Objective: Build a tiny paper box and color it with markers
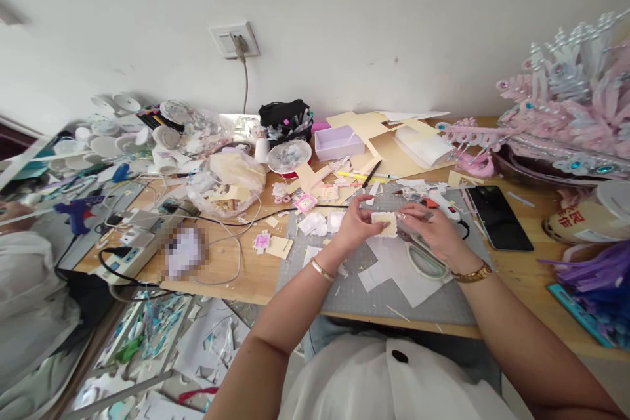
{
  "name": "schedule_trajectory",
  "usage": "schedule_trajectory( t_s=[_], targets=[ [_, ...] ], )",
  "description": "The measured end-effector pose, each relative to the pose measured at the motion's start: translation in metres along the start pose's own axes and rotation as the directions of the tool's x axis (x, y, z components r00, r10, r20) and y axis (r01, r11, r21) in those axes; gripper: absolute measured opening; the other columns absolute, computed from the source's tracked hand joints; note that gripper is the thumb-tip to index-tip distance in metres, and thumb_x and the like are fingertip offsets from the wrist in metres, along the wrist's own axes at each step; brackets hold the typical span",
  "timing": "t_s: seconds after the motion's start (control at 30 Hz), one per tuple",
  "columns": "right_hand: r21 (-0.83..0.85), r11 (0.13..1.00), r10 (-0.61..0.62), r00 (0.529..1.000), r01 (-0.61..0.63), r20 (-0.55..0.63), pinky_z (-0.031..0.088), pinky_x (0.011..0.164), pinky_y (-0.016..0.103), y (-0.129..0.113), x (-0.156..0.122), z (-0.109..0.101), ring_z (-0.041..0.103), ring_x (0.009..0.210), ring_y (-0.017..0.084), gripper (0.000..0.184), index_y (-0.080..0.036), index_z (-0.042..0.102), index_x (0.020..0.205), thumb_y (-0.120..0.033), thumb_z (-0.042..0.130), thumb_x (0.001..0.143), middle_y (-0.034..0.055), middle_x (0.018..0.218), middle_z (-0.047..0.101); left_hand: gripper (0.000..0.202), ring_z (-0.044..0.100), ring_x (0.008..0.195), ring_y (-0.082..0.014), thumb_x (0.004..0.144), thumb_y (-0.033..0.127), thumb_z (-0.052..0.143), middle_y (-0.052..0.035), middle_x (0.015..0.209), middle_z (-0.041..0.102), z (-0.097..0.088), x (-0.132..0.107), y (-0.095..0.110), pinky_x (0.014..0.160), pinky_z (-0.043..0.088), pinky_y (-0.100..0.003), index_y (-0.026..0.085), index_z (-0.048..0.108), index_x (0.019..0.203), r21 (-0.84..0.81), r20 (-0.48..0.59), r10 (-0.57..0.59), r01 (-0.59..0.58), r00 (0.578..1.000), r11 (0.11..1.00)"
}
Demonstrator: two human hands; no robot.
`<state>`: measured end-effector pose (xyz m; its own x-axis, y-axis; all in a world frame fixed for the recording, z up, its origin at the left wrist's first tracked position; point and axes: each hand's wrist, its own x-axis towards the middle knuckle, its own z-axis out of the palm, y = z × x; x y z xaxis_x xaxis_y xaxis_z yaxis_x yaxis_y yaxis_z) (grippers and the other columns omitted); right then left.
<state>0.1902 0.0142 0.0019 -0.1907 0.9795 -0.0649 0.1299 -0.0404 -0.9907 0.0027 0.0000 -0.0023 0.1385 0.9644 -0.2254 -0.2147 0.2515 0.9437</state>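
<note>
Over the grey cutting mat, a small cream square piece with a white scalloped edge is held up between my hands. My left hand grips its left side, thumb in front, index finger raised. At its right edge my right hand pinches with closed fingertips; whether anything smaller is between them is hidden. Beneath my right hand lie scissors with pale green handles, partly covered. White paper pieces lie under both hands. Just beyond my right hand rests a white and orange glue gun.
A dark phone or tablet lies right of the mat. Pink decorated headpieces crowd the right. Behind are a lilac box and cream card sheets. Left are a power strip, cables, a blue glue gun and another person's sleeve.
</note>
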Motion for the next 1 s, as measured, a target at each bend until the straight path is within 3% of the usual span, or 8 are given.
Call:
schedule_trajectory(
  t_s=[0.23,0.47,0.8,0.9,1.0],
  targets=[
    [-0.047,0.999,-0.015,0.998,0.012,-0.061,0.049,0.074,0.035,0.003,0.0,0.002,0.062,0.083,0.023,0.031,-0.023,0.076,0.074,-0.053,0.079,0.066,0.0066,0.094,0.07,0.075,0.055,0.056,-0.008,0.057,0.025,0.088,0.0078,0.067,0.062,0.001,-0.002,0.001,0.054,0.04,-0.02,0.02,0.045,0.118,0.008,-0.001,0.009,-0.009,1.0,1.0],
    [0.07,0.997,0.018,1.0,-0.02,0.025,0.049,0.082,0.037,-0.002,-0.003,0.001,0.064,0.091,0.025,0.027,-0.024,0.076,0.076,-0.05,0.078,0.07,0.0063,0.093,0.072,0.073,0.055,0.055,-0.0079,0.059,0.024,0.087,0.0075,0.067,0.061,0.001,-0.002,0.001,0.054,0.038,-0.02,0.019,0.047,0.121,0.039,-0.013,0.017,-0.017,1.0,0.999],
    [0.061,0.998,0.024,1.0,-0.025,0.004,0.051,0.08,0.037,0.002,-0.002,0.002,0.064,0.089,0.024,0.025,-0.024,0.076,0.076,-0.048,0.079,0.068,0.0057,0.094,0.072,0.073,0.054,0.055,-0.0071,0.058,0.023,0.085,0.0075,0.07,0.063,0.002,-0.004,0.003,0.055,0.039,-0.021,0.02,0.044,0.118,-0.005,0.024,0.005,-0.005,1.0,1.0],
    [0.133,0.988,0.075,0.996,-0.081,0.052,0.052,0.086,0.038,-0.004,-0.002,-0.001,0.065,0.098,0.026,0.034,-0.025,0.078,0.082,-0.055,0.078,0.067,0.0067,0.104,0.075,0.074,0.058,0.057,-0.0084,0.057,0.024,0.088,0.0059,0.072,0.065,0.002,-0.003,0.003,0.057,0.041,-0.022,0.019,0.045,0.118,-0.025,0.006,-0.008,0.008,1.0,1.0],
    [0.232,0.946,0.196,0.97,-0.226,0.146,0.054,0.083,0.038,-0.01,0.0,-0.007,0.066,0.102,0.027,0.057,-0.026,0.078,0.095,-0.075,0.059,0.075,0.0086,0.112,0.075,0.075,0.061,0.061,-0.0101,0.056,0.027,0.091,0.0046,0.074,0.066,0.002,-0.004,0.004,0.061,0.043,-0.023,0.019,0.048,0.116,-0.058,-0.025,-0.009,0.008,1.0,0.998]
  ],
)
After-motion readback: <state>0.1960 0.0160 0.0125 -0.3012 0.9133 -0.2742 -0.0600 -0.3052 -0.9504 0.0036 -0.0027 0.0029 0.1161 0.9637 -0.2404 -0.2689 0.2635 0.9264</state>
